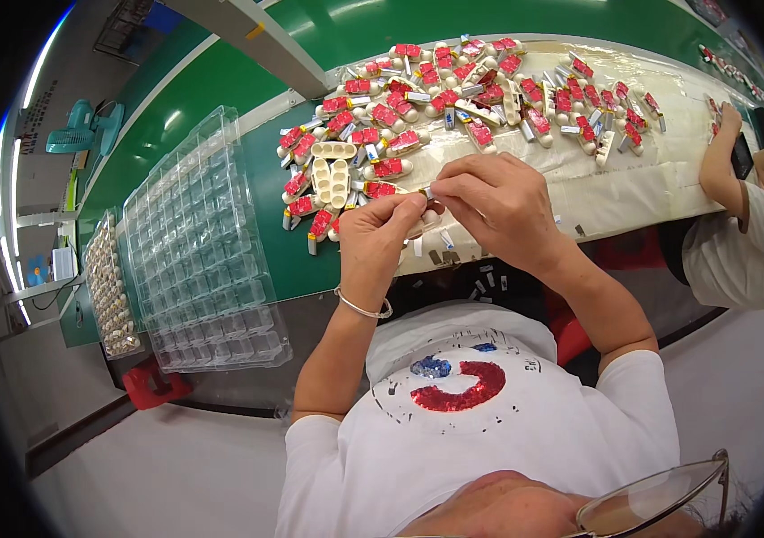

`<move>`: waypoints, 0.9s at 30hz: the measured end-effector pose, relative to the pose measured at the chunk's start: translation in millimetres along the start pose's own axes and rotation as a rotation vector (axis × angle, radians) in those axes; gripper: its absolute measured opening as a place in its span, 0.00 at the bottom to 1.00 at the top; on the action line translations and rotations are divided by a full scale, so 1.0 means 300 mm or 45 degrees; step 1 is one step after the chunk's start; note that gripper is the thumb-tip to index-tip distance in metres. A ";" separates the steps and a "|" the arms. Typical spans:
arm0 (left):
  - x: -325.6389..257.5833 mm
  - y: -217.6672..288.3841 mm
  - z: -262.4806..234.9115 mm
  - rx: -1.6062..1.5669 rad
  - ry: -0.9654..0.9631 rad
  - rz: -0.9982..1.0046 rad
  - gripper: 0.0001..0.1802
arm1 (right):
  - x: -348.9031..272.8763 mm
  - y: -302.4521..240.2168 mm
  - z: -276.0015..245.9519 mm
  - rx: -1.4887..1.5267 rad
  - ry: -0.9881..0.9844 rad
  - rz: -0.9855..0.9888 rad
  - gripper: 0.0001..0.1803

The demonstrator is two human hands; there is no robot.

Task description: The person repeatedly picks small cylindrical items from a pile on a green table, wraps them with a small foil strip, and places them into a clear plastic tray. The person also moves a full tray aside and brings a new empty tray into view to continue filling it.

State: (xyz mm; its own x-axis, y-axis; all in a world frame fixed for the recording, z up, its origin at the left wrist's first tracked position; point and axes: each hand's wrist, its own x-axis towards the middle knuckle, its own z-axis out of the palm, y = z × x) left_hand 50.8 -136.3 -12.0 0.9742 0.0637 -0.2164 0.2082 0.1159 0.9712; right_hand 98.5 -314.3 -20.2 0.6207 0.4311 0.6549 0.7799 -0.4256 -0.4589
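My left hand [376,240] and my right hand [505,211] meet over the front edge of the work table, fingertips closed in a pinch. Between them sits a small part with a white rounded end [432,219], mostly covered by the fingers. At its upper end, my right thumb and forefinger grip a tiny dark and silvery tip [427,192]. Just beyond my hands spreads a heap of small red-labelled parts [388,168] with white rounded ends and silver strips. Two cream plastic pieces with oval hollows [332,183] lie among them, left of my hands.
Clear plastic compartment trays [194,233] stand at the left, beside a tray filled with small cream parts [109,291]. A metal post [261,45] rises behind the heap. Another person [745,224] works at the far right. Silvery scraps [487,280] lie below the table edge.
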 end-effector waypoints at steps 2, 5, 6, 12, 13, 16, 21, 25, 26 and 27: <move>0.002 -0.016 0.001 0.047 -0.001 0.023 0.10 | 0.002 -0.007 -0.007 -0.024 -0.071 0.025 0.04; 0.002 -0.022 0.007 0.072 -0.001 0.044 0.10 | -0.001 -0.020 -0.011 -0.049 -0.118 0.058 0.06; 0.002 -0.024 0.009 0.077 0.013 0.044 0.10 | 0.000 -0.023 -0.013 -0.061 -0.123 0.054 0.06; 0.002 -0.044 0.003 0.100 0.051 0.058 0.11 | 0.000 -0.018 -0.009 -0.066 -0.145 0.047 0.07; 0.003 -0.040 0.004 0.077 0.058 0.048 0.11 | 0.000 -0.015 -0.008 -0.050 -0.137 0.030 0.07; 0.003 -0.039 0.006 0.078 0.068 0.053 0.11 | 0.001 -0.014 -0.012 -0.082 -0.166 0.020 0.07; 0.004 -0.050 0.002 0.106 0.071 0.068 0.11 | 0.013 -0.030 -0.016 -0.082 -0.208 0.065 0.05; 0.004 -0.049 0.002 0.068 0.075 0.078 0.11 | 0.008 -0.023 -0.005 -0.058 -0.184 0.071 0.05; 0.003 -0.047 0.003 0.046 0.077 0.083 0.11 | 0.007 -0.022 -0.005 -0.046 -0.184 0.076 0.05; 0.003 -0.047 0.001 0.050 0.080 0.075 0.11 | 0.006 -0.021 -0.004 -0.034 -0.185 0.081 0.05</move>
State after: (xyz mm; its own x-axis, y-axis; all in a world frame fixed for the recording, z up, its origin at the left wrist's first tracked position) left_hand 48.8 -138.1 -25.8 0.9778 0.1316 -0.1631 0.1548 0.0713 0.9854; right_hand 94.6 -311.8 -15.3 0.6752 0.5122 0.5307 0.7376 -0.4757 -0.4793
